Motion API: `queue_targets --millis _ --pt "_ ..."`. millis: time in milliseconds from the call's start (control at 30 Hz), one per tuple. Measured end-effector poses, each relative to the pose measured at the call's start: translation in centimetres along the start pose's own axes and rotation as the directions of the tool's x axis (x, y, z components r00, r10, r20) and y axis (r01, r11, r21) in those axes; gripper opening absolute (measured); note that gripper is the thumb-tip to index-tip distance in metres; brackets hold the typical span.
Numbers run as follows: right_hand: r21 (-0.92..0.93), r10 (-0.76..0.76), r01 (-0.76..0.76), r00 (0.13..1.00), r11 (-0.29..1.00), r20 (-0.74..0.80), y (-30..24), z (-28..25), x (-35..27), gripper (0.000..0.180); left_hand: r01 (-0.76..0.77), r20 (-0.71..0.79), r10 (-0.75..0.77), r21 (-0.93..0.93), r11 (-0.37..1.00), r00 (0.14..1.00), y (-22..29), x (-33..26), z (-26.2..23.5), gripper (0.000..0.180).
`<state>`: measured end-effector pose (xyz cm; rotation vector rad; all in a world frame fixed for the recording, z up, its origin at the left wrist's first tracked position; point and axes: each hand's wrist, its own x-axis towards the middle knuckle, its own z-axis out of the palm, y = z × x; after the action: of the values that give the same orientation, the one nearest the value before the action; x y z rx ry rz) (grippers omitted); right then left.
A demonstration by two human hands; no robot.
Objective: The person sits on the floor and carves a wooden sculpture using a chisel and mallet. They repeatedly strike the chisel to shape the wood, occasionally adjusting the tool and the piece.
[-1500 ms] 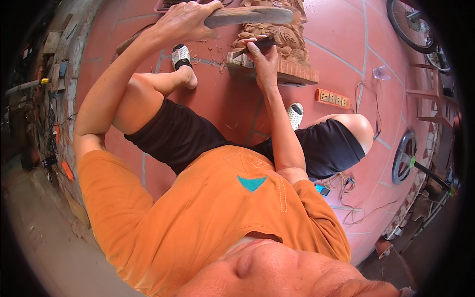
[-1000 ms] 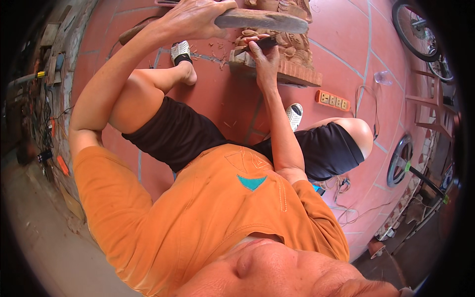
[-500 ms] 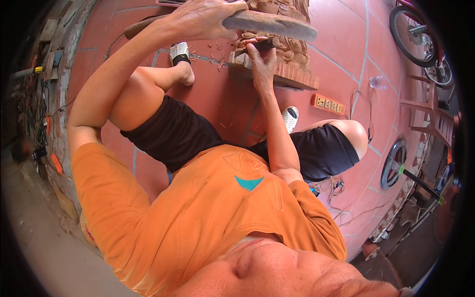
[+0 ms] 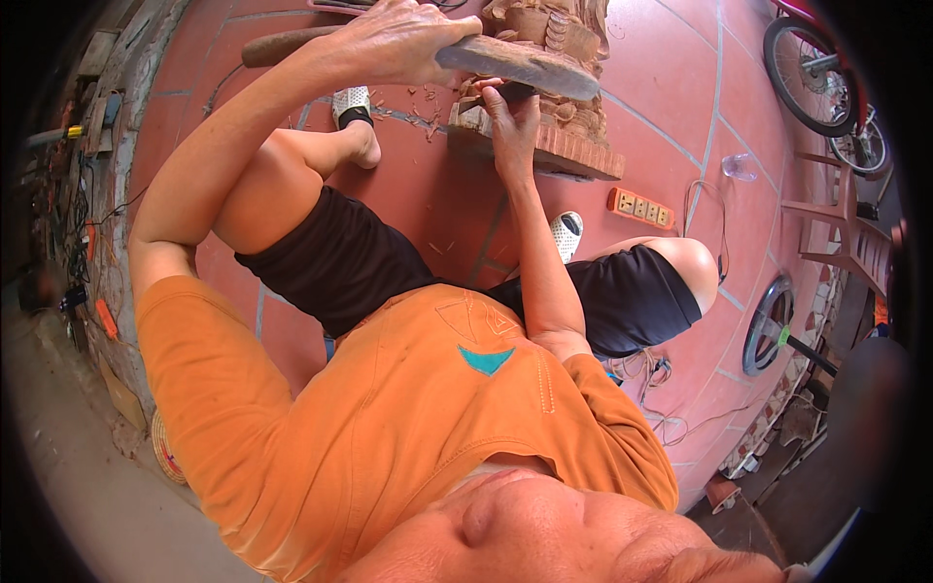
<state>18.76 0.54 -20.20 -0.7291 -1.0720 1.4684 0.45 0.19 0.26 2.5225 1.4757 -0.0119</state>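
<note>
My left hand (image 4: pixel 403 44) is wrapped round a long wooden mallet (image 4: pixel 525 68); its flat, worn head points right, and the other end shows left of my wrist. Below that head, my right hand (image 4: pixel 512 126) is closed on a chisel (image 4: pixel 517 90) with a dark handle. The mallet head overlaps the chisel's handle end; whether they touch I cannot tell. The chisel's thin end points left, close to a brown wood carving (image 4: pixel 544 27) covered in relief, and its cutting edge is hard to see. The carving stands on a ridged base (image 4: pixel 583 158) between my feet.
Wood shavings (image 4: pixel 423 121) lie on the red tiles beside my left foot. An orange power strip (image 4: pixel 641 208) and its cord lie right of the carving. Further right are a clear cup (image 4: pixel 739 167), a bicycle wheel (image 4: pixel 812 78), a plastic chair (image 4: pixel 846 219) and a grey wheel (image 4: pixel 770 325).
The mallet head has come down and a little left, now covering more of the chisel's handle. My right hand keeps nearly the same place at the carving.
</note>
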Motion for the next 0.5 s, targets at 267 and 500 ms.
queue_targets --millis 267,500 --pt "0.058 -0.018 0.021 0.999 0.998 -0.049 0.2 0.4 -0.1 0.014 -0.053 -0.134 0.057 0.034 0.998 0.989 0.6 0.2 -0.3 0.036" --pt "-0.075 -0.057 0.056 0.998 0.996 -0.017 0.7 0.0 0.0 0.019 0.054 0.061 -0.068 0.207 0.977 0.996 0.5 0.9 -0.2 0.037"
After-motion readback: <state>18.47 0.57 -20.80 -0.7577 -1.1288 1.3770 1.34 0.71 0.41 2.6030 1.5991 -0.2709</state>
